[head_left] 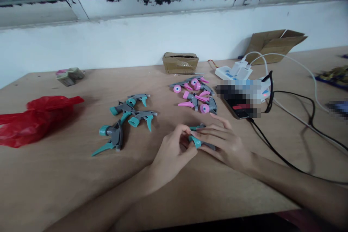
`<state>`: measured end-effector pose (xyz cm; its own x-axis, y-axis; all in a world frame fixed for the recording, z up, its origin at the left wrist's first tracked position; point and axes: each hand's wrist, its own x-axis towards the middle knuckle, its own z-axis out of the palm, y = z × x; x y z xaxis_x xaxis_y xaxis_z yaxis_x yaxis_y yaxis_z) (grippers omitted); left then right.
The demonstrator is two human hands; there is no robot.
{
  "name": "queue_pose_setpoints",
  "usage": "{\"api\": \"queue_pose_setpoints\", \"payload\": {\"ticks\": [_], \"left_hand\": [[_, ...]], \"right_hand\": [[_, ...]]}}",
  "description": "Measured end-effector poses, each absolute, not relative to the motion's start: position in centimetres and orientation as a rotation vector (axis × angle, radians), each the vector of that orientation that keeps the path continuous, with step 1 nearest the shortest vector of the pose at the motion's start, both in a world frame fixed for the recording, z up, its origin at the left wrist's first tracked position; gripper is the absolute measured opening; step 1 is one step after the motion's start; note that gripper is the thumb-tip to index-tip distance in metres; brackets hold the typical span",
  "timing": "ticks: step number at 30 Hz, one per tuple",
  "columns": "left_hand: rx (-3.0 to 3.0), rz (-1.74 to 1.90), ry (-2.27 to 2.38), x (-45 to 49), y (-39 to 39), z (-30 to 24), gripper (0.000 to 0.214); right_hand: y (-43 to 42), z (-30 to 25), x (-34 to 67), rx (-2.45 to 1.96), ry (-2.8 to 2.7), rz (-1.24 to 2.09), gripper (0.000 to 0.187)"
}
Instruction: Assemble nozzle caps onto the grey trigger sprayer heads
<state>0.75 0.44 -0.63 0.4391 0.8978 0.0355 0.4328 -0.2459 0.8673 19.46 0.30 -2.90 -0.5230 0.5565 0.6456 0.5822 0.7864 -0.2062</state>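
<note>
Both my hands meet around one teal and grey trigger sprayer head [196, 142] just above the table. My left hand [174, 150] pinches at its teal collar with thumb and forefinger. Over the grey body lies my right hand [227, 141], its fingers wrapped round it and hiding most of it. To the left rests a group of teal and grey sprayer heads [116, 136], several in a loose cluster. Beyond my hands lies a second cluster of pink and grey sprayer heads [194, 98].
A red plastic bag [40, 119] lies at the left. Small cardboard box [181, 63] and open carton [269, 47] stand by the wall. At the right are a power strip [225, 73] with chargers, a phone [239, 110] and trailing black cable [277, 161].
</note>
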Motion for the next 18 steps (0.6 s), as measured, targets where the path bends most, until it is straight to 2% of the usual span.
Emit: {"api": "queue_pose_setpoints", "payload": {"ticks": [3,9,18], "left_hand": [[1.899,0.817,1.248,0.75,0.35,-0.88,0.01],[2.05,0.814,1.272,0.65,0.23,-1.14,0.007],[2.03,0.841,1.336,0.6,0.37,-0.87,0.008]], "right_hand": [[0.29,-2.73,19.53,-0.894,-2.238,-0.102,0.025],[0.11,-2.82,19.41,-0.906,-2.264,-0.184,0.028],[0.56,-2.71,19.33,-0.945,-2.233,-0.115,0.033]]}}
